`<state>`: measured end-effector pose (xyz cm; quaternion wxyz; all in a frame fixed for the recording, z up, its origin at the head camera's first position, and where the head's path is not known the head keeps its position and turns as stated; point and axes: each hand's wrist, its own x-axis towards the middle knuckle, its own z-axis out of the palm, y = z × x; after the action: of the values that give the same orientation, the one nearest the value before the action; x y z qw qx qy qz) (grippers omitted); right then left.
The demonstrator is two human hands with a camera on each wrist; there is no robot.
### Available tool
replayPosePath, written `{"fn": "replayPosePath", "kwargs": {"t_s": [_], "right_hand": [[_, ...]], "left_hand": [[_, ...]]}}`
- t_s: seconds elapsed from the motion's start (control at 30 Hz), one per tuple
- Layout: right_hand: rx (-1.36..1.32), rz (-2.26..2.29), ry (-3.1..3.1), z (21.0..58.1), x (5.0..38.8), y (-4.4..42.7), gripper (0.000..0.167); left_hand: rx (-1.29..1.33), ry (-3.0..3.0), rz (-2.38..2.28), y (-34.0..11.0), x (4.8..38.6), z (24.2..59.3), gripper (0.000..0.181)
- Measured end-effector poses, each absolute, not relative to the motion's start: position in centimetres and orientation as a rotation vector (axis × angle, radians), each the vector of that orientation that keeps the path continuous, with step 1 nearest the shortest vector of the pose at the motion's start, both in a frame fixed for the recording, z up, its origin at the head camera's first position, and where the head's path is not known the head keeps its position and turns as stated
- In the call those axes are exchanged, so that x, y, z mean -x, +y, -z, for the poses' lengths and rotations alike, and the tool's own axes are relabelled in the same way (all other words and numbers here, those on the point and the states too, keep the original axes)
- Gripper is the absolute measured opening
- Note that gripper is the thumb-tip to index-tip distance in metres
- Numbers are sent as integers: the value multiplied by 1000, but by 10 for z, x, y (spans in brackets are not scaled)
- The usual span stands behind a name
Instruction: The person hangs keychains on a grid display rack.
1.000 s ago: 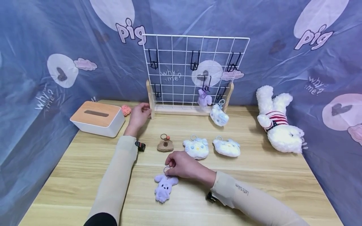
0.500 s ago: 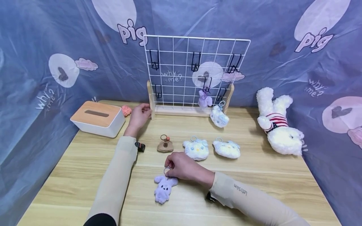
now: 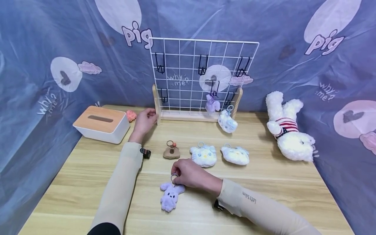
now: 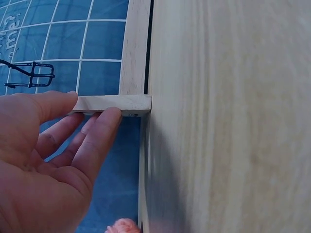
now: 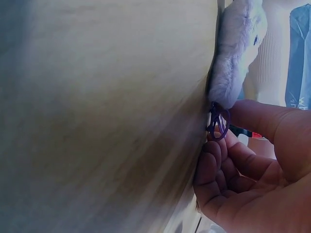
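The left hand [image 3: 144, 121] holds the left wooden foot of the white wire grid rack [image 3: 191, 116]; in the left wrist view the thumb lies on one side of the wooden foot [image 4: 114, 103] and the fingers on the other. The right hand [image 3: 191, 173] pinches the ring of a purple plush rabbit keychain [image 3: 169, 197] lying on the table. In the right wrist view the purple ring [image 5: 219, 127] sits between thumb and fingers, beside the plush body [image 5: 236, 53]. Another purple plush [image 3: 212, 104] hangs from a black hook on the grid.
A brown keychain [image 3: 171, 152] and two white cat-like keychains [image 3: 204, 156] [image 3: 235, 154] lie beyond the right hand. A blue-and-white plush [image 3: 227, 122] is at the rack's lower right. The tissue box [image 3: 101, 124] and a pink item [image 3: 131, 116] are left; a white plush toy [image 3: 289, 130] lies right.
Both hands keep nearly the same places and holds. The whole view has shifted very slightly, and the purple rabbit stays where it was on the table.
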<state>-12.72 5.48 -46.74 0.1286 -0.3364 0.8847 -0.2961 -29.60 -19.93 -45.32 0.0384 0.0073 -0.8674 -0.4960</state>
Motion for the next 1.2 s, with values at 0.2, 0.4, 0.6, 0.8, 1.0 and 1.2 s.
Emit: {"fn": "replayPosePath", "kwargs": {"t_s": [0.2,0.4,0.6,0.8,1.0,1.2], "right_hand": [[872,850,2536,451,123,52,17],[856,892,2536,453,123,52,18],[891,932,2550,466,126,55,20],[914,956,2531,463,126,57,17],[883,960,2515,455,124,57,16],[804,1013,2449,450,122,56,15]], "left_hand": [[-19,-2655,1529,-200,295,454,40],[-11,-2649,1529,-201,298,454,40],[-12,-2655,1524,-201,298,456,40],[-6,-2651,1527,-200,299,453,40],[-5,-2650,1528,-200,299,452,40],[-11,-2660,1528,-201,298,453,41]]}}
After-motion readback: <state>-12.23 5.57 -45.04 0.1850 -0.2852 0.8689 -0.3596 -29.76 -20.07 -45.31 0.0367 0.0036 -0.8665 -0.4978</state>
